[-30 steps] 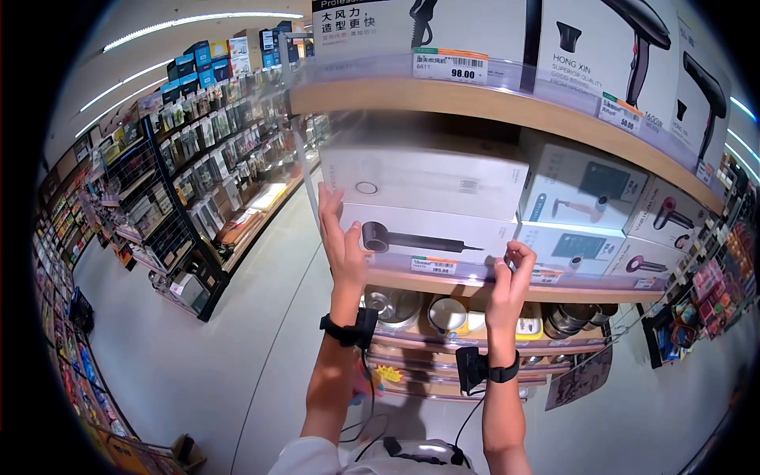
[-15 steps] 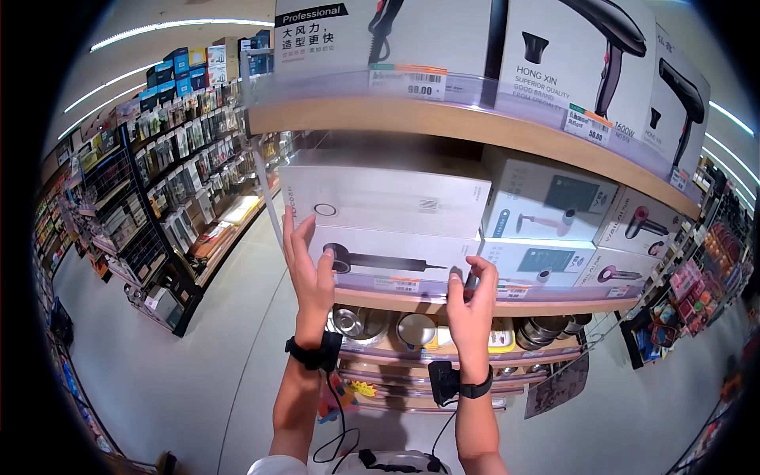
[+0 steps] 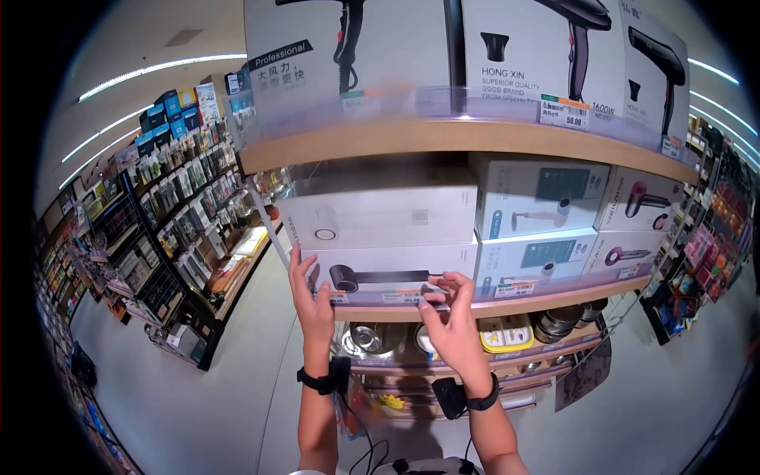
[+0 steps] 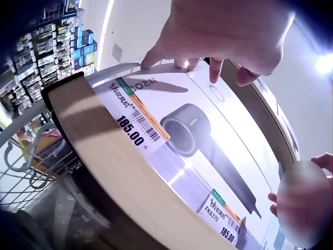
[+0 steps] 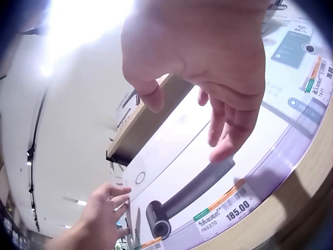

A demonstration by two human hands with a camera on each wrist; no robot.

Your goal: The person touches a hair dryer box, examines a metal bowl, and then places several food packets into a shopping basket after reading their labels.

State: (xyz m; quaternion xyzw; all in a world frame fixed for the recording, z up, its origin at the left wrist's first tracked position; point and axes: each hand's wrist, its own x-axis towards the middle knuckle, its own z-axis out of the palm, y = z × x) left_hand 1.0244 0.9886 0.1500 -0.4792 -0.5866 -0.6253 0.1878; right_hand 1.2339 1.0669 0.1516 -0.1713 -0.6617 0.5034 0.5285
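Note:
Two white boxes are stacked on the middle shelf. The lower hair dryer box shows a dark hair dryer picture; the upper box carries a ring mark. My left hand is at the lower box's left end, fingers extended upward and thumb in front of its face. In the left wrist view its fingertips lie along the box edge. My right hand is in front of the lower box's right part, fingers loosely bent and thumb apart. In the right wrist view nothing is between its fingers and thumb.
A clear plastic lip with price tags runs along the shelf front. Pale blue boxes stand to the right. Above is a wooden shelf with larger hair dryer boxes. Pans and a yellow-rimmed container sit below.
My right hand has moved left, from the lower box's right end to in front of its face. My left hand has dropped slightly. The head view has shifted and tilted.

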